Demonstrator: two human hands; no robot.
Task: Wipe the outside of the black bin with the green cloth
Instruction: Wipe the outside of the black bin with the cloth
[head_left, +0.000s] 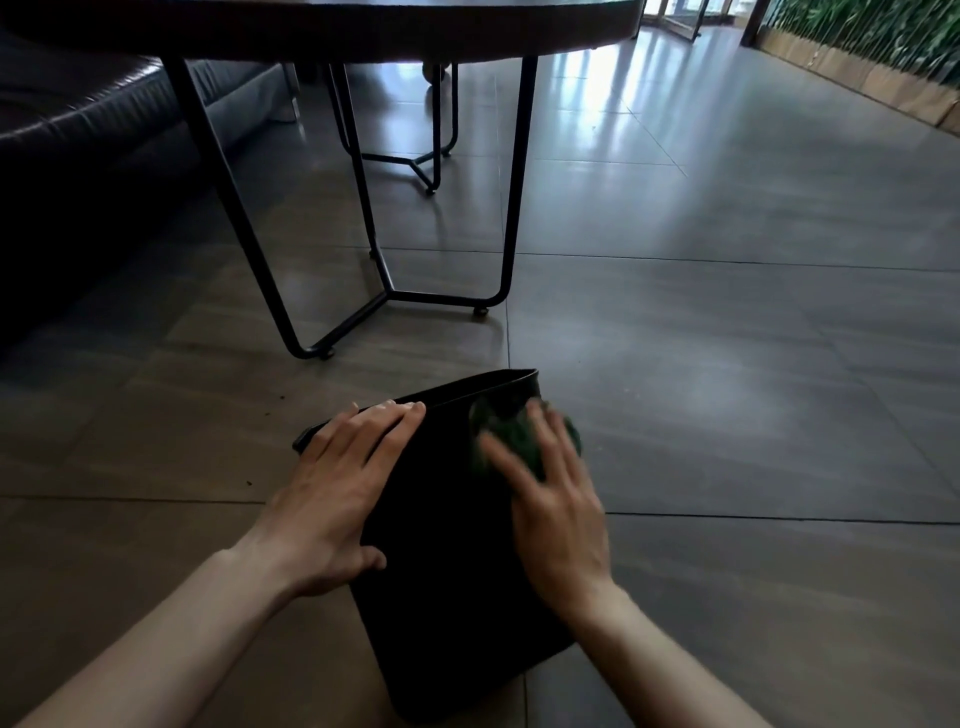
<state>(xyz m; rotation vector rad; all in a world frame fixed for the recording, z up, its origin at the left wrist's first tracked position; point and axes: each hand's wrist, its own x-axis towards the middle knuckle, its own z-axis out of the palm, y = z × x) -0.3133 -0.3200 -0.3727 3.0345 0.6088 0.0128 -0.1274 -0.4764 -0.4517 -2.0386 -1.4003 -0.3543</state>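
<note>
The black bin (447, 561) lies on its side on the tiled floor, its open mouth pointing away from me. My left hand (337, 499) rests flat on the bin's left upper side, fingers straight and reaching the rim. My right hand (556, 499) presses the green cloth (519, 441) against the bin's upper face near the right of the rim. The right hand is blurred by motion. Most of the cloth is hidden under its spread fingers.
A round dark table (363, 21) on black metal legs (511, 208) stands just beyond the bin. A dark leather sofa (78, 130) fills the left. A green plant wall (883, 41) runs along the far right. Bare grey floor tiles (727, 312) spread to the right.
</note>
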